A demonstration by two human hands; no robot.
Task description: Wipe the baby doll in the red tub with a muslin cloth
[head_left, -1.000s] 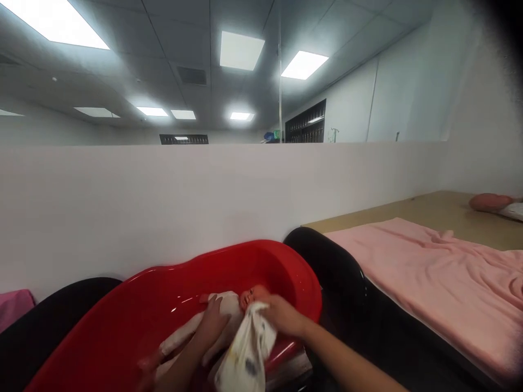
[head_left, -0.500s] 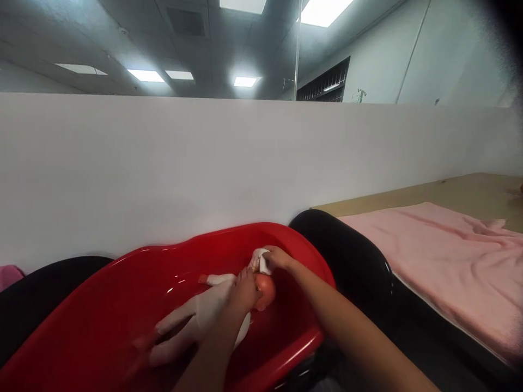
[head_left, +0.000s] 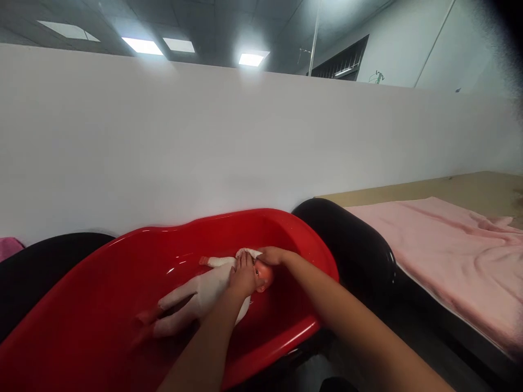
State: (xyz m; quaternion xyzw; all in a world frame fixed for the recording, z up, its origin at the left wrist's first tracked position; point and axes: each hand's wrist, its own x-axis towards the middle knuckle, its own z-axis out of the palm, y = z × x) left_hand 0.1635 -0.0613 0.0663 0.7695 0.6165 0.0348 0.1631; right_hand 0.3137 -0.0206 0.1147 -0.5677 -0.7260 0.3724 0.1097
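A baby doll (head_left: 212, 286) in a white, long-limbed suit lies on its back in a red tub (head_left: 281, 348) that has water in it. Its orange-pink head (head_left: 265, 275) is toward the right and its feet are under water at the left. My left hand (head_left: 244, 275) is closed over the doll's upper chest and neck, the thumb by its face. My right hand (head_left: 272, 255) pinches a white cloth (head_left: 248, 252) against the far side of the doll's head. Part of the cloth and the doll's neck are hidden by my fingers.
Black padded-looking rounded forms (head_left: 343, 239) flank the tub on both sides. At the right, a pink blanket (head_left: 449, 250) covers part of a tan surface (head_left: 466, 184). A white partition (head_left: 204, 141) rises behind the tub. Pink cloth (head_left: 10, 247) shows at the far left.
My right hand has brought the white cloth down and left, closer to the doll's head and my left fingers. The camera view has tilted down slightly.
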